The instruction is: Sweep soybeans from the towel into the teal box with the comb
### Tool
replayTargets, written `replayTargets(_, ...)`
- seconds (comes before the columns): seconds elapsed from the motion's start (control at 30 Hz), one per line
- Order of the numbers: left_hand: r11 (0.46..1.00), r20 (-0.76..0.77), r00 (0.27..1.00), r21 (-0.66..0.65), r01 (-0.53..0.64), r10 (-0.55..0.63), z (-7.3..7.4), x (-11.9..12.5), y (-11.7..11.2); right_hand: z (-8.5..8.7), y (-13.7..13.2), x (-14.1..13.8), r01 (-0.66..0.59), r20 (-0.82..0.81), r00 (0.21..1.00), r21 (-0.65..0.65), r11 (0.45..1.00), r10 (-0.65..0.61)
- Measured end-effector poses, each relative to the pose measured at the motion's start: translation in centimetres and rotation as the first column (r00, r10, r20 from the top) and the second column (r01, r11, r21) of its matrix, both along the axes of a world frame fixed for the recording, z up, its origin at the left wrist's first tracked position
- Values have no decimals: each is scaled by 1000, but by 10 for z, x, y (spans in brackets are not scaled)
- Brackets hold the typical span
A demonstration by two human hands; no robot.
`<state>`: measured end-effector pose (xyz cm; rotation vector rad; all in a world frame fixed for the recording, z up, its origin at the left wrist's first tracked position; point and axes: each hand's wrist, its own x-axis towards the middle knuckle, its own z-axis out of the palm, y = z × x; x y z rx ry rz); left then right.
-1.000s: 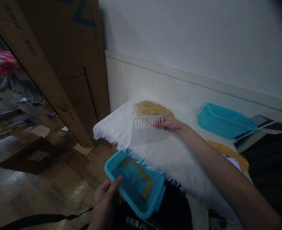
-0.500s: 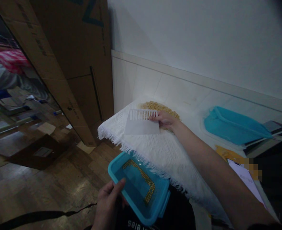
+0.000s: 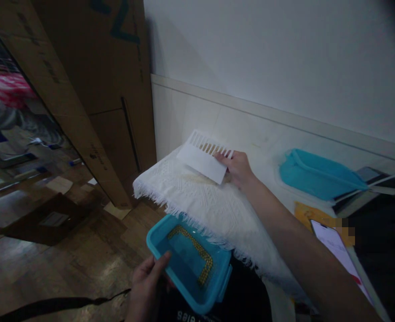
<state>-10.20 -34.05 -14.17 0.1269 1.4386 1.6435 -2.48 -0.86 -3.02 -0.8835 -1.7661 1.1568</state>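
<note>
My right hand (image 3: 237,166) grips a white slotted scraper (image 3: 200,162), tilted above a white fringed cloth (image 3: 214,210). Yellow-brown grains, like soybeans (image 3: 208,149), show through its slots; most of the pile is hidden behind the scraper and hand. My left hand (image 3: 149,279) holds the left rim of a blue plastic container (image 3: 180,264), thumb on top. The container sits low at the cloth's fringed edge, near my body. A band of similar grains (image 3: 197,246) lies along the sides of its bottom.
A blue scoop-shaped tray (image 3: 321,175) stands on the right of the table. Nearby are a phone (image 3: 338,250) and a yellow packet (image 3: 306,211). A tall cardboard box (image 3: 93,80) rises at left, flattened cardboard (image 3: 39,221) on the floor. Another person (image 3: 10,98) is at far left.
My right hand has lifted and tilted the scraper, its slotted edge now farther back toward the wall, covering more of the pile. My left hand keeps the container about where it was.
</note>
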Motion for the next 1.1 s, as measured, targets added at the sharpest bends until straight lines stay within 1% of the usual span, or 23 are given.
replayTargets(0.03,1000,-10,1000,-3,2,-2,-2,-1,0,1,-9,9,88,20,996,90,992,-90)
replayTargets(0.07,1000,-19,1000,-9,4,-4,-4,-2,0,2,-20,19,152,50,985,181,972,-164)
replayTargets(0.13,1000,-37,999,-24,-4,3,-7,-5,0,1,-43,36,193,118,962,341,920,-245)
replayTargets(0.2,999,-50,998,-27,-23,22,-8,-7,0,-2,-65,52,244,142,932,433,868,-333)
replayTargets(0.27,999,-55,998,-17,-38,37,-6,-9,1,-6,-80,64,271,171,905,472,839,-389)
replayTargets(0.33,999,-53,998,0,-43,43,-4,-9,2,-12,-87,73,286,189,886,493,822,-422)
replayTargets(0.4,999,-46,998,17,-47,48,-4,-8,3,-17,-88,78,298,199,875,497,815,-442)
replayTargets(0.57,999,-56,998,27,-28,29,-10,-6,1,-25,-79,79,258,214,896,464,848,-390)
replayTargets(0.63,1000,-57,998,15,-22,23,-14,-6,1,-26,-73,77,240,232,897,460,855,-376)
replayTargets(0.73,999,-60,998,2,-34,34,-17,-7,1,-27,-65,76,239,254,885,468,851,-389)
replayTargets(0.97,997,-26,997,3,-75,75,-11,-6,3,-27,-55,78,208,273,879,519,829,-391)
replayTargets(1.1,999,-31,998,-1,-53,53,-17,-8,2,-32,-56,80,177,265,901,499,848,-344)
